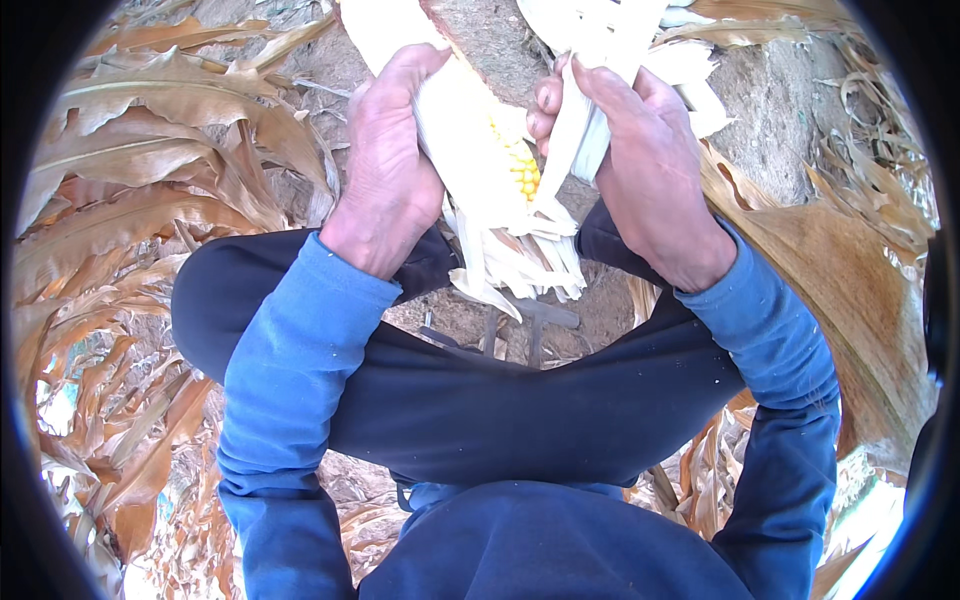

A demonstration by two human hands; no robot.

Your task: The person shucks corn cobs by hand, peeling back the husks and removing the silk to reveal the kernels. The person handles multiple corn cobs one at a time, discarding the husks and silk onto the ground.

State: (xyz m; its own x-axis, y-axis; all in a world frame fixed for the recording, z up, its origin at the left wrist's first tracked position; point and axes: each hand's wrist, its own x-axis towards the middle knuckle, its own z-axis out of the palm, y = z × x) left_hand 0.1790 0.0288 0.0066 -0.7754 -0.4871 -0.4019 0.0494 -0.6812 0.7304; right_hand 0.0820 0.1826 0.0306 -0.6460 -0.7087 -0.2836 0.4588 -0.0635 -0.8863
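Note:
An ear of corn [524, 172] is partly bared, its yellow kernels showing between pale husk leaves. My left hand [392, 165] is wrapped round the husked ear from its left side, thumb on top. To the right, my right hand [640, 140] pinches a strip of pale husk [577, 130] that stands away from the ear. The torn lower husk ends [525, 265] hang above the ground between my legs. Bright light washes out the upper part of the ear.
Dry brown corn leaves [150, 150] lie thick on the left, and a broad dry leaf [815, 270] is on the right. A dark metal tool part [540, 312] lies on the soil between my crossed legs. More pale husks [700, 85] lie at the upper right.

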